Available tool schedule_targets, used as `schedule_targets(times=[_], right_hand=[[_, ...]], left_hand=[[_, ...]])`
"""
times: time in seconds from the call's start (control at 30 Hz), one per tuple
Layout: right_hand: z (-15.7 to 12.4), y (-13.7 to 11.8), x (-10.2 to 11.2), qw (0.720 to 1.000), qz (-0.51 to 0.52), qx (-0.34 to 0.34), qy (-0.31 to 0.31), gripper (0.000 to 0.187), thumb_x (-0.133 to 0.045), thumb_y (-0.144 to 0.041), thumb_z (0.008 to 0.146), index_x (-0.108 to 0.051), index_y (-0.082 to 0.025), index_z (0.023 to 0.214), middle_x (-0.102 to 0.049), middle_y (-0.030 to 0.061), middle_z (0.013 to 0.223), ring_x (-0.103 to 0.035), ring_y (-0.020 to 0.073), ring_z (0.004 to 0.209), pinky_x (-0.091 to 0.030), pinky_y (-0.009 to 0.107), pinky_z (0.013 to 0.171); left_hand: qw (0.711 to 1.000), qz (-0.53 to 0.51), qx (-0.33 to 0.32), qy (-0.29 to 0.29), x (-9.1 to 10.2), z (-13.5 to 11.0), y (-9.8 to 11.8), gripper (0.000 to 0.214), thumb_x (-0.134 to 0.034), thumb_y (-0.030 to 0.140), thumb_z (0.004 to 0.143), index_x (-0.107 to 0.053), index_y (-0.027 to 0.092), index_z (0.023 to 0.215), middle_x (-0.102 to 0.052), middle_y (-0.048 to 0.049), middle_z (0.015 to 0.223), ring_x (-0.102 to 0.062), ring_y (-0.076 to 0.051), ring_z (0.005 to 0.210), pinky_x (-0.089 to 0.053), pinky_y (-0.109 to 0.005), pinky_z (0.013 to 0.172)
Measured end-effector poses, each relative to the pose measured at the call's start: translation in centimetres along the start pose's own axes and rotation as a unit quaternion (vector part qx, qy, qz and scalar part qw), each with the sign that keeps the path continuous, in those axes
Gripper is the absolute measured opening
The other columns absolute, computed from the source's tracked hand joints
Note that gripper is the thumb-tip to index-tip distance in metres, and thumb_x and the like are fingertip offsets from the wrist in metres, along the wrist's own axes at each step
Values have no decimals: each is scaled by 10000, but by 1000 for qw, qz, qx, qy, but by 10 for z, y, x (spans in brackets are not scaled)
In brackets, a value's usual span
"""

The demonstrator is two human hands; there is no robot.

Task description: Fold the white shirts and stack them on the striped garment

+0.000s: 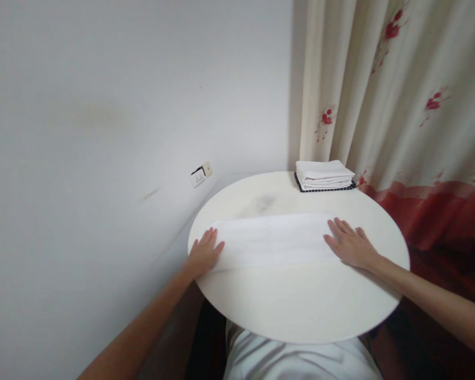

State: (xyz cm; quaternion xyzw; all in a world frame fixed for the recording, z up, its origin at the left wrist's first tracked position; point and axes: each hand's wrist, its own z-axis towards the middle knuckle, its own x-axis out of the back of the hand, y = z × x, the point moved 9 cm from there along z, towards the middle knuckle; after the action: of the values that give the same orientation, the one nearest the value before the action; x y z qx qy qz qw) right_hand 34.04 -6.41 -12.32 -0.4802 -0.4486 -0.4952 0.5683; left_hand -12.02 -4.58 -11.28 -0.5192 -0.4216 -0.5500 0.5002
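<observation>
A white cloth [275, 240], folded into a long flat strip, lies across the round white table [293, 303]. My left hand [205, 254] rests on the strip's left end with the fingers stretched out. On the right end, my right hand [350, 244] lies flat, its fingers spread. Neither hand has its fingers closed on the cloth. Parts of both ends are hidden beneath my hands.
At the table's back right stands a stack of folded white cloths [324, 177] on a dark piece with a dotted edge. A wall with a socket [198, 178] borders the left side. A flowered curtain [399, 105] hangs behind on the right.
</observation>
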Motion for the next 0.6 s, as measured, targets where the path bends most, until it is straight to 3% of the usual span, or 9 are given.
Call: schedule_targets(times=[0.1, 0.17, 0.23, 0.3, 0.37, 0.43, 0.5, 0.6], right_hand=[[5, 19, 9, 999, -19, -28, 33, 648, -268, -491, 1010, -404, -92, 1503, -311, 234, 1602, -258, 377, 1492, -203, 696, 1128], [13, 2, 24, 997, -26, -25, 71, 639, -280, -457, 1014, -399, -62, 1502, -275, 251, 1610, -207, 382, 1507, -145, 705, 1140], [24, -38, 38, 996, -14, 2, 91, 630, -285, -410, 1017, -366, -41, 1522, -232, 248, 1625, -164, 366, 1522, -110, 679, 1164], [34, -91, 41, 996, 14, 50, 69, 618, -294, -370, 1014, -345, -50, 1540, -222, 225, 1635, -156, 343, 1527, -111, 643, 1184], [41, -142, 36, 994, 37, 100, 32, 621, -309, -332, 1002, -311, -50, 1556, -205, 203, 1645, -153, 331, 1530, -111, 627, 1191], [47, -176, 24, 990, 60, 126, -7, 618, -301, -303, 998, -300, -43, 1559, -208, 194, 1646, -157, 322, 1530, -134, 608, 1194], [51, -188, 11, 988, 77, 128, -37, 606, -262, -278, 1005, -290, -48, 1565, -220, 190, 1644, -175, 313, 1528, -159, 590, 1193], [59, -180, -3, 987, 82, 130, -52, 608, -251, -335, 1021, -286, -82, 1573, -231, 169, 1646, -186, 290, 1527, -156, 551, 1205]], left_hand=[[998, 8, 61, -14, 5, 1, -35, 582, -300, 360, 1009, -387, 89, 1517, -316, -218, 1596, -291, -350, 1490, -302, -600, 1150], [998, 13, 59, 14, 23, 8, -22, 607, -301, 374, 1007, -373, 42, 1510, -310, -247, 1593, -249, -362, 1503, -255, -603, 1170], [999, 2, -1, 47, 42, 20, 22, 616, -296, 375, 1015, -346, 18, 1513, -281, -254, 1604, -201, -350, 1520, -203, -571, 1198], [996, -39, -67, 35, 50, 35, 78, 597, -268, 370, 1030, -316, 54, 1534, -288, -220, 1613, -226, -310, 1519, -209, -521, 1208], [989, -70, -129, 16, 49, 49, 133, 578, -258, 345, 1033, -302, 80, 1545, -273, -191, 1627, -222, -289, 1523, -201, -509, 1214], [983, -87, -159, -6, 40, 60, 172, 563, -250, 300, 1028, -304, 92, 1548, -254, -171, 1640, -203, -280, 1529, -202, -505, 1216], [981, -95, -165, -24, 27, 68, 191, 560, -230, 262, 1023, -304, 93, 1551, -251, -164, 1643, -208, -268, 1528, -225, -494, 1211], [980, -102, -171, -25, 14, 73, 192, 577, -222, 314, 1031, -288, 101, 1563, -231, -140, 1652, -207, -264, 1529, -220, -496, 1216]])
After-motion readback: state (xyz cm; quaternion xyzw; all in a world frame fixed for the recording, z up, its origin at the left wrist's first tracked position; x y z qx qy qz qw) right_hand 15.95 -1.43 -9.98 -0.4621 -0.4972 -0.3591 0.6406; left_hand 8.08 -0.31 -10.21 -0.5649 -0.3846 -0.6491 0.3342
